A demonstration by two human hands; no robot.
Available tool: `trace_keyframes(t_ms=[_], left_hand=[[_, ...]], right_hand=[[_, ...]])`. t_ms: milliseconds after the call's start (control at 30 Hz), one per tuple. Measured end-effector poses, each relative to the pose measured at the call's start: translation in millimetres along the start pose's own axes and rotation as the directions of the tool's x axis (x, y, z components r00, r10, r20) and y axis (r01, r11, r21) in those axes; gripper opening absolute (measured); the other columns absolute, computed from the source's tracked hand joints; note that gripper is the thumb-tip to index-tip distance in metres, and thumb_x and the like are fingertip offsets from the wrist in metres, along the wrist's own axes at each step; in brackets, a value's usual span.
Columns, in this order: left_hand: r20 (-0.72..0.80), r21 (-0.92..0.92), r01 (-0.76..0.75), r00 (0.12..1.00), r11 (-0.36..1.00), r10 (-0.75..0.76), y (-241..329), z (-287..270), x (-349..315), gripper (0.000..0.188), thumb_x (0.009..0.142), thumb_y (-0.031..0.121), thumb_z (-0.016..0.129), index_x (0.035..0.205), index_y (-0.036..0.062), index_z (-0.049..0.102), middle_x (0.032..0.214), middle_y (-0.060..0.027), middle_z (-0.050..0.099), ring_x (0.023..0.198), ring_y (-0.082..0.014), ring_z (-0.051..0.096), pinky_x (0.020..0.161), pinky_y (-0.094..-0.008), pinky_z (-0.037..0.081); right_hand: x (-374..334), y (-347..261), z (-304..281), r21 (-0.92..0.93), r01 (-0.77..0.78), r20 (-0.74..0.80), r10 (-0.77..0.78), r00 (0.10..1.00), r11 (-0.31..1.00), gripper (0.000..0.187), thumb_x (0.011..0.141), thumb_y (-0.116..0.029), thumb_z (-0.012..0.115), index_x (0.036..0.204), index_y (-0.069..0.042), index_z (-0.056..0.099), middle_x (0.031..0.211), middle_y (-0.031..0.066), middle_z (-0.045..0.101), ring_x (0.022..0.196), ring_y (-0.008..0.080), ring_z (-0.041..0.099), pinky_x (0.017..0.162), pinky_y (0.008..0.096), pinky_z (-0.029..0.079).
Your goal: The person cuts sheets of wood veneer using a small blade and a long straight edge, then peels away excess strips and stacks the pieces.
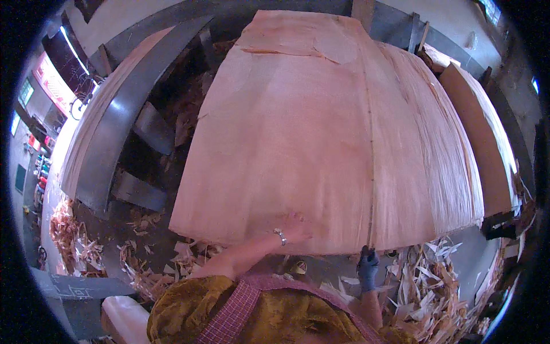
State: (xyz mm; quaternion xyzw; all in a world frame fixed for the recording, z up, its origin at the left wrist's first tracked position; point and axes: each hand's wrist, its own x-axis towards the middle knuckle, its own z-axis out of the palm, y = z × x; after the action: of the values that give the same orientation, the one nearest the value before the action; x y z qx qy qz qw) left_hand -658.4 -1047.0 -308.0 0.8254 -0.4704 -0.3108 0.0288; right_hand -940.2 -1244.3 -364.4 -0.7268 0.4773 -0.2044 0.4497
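Note:
A tall stack of thin reddish-pink wood veneer sheets (281, 132) lies in front of me, its top sheet torn near the far end. My left hand (297, 229) rests flat on the near part of the top sheet, fingers spread and holding nothing; a metal band circles the wrist. At the stack's near edge, my right hand (368, 266), in a dark grey glove, is closed around the near end of a long thin stick (371, 166). This stick runs away from me along the top of the veneer, with small dark marks along it.
Broken veneer scraps (429, 286) cover the floor at right; more scraps (143, 269) lie at left. Beyond a grey metal beam (123, 109) stands another veneer stack (94, 120). Another stack with a brown side (478, 137) is at far right. A grey metal piece (80, 286) sits lower left.

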Motion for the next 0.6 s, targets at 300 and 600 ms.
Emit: trace_keyframes(t_ms=[300,600], left_hand=[[-0.666,-0.314,-0.389,0.74,0.866,0.091,-216,42,-71,0.06,0.085,0.026,0.064,0.139,0.0127,0.043,0.136,-0.0163,0.048,0.128,-0.0342,0.042,0.107,-0.0487,0.034],[-0.609,-0.405,0.026,0.738,0.914,-0.29,-533,-4,-282,0.046,0.079,0.025,0.065,0.122,0.0091,0.057,0.116,-0.0157,0.058,0.101,-0.0361,0.06,0.089,-0.0481,0.048]], right_hand=[[-149,-171,260,0.452,-0.287,0.387,0.104,0.916,0.845,0.024,0.094,-0.032,0.063,0.088,-0.009,0.065,0.051,-0.0036,0.043,0.039,0.0065,0.039,0.038,0.0249,0.027],[-225,-360,440,0.168,-0.331,0.338,0.261,0.904,0.928,0.03,0.093,-0.039,0.062,0.084,-0.01,0.061,0.047,-0.0036,0.04,0.035,0.0079,0.037,0.033,0.0262,0.027]])
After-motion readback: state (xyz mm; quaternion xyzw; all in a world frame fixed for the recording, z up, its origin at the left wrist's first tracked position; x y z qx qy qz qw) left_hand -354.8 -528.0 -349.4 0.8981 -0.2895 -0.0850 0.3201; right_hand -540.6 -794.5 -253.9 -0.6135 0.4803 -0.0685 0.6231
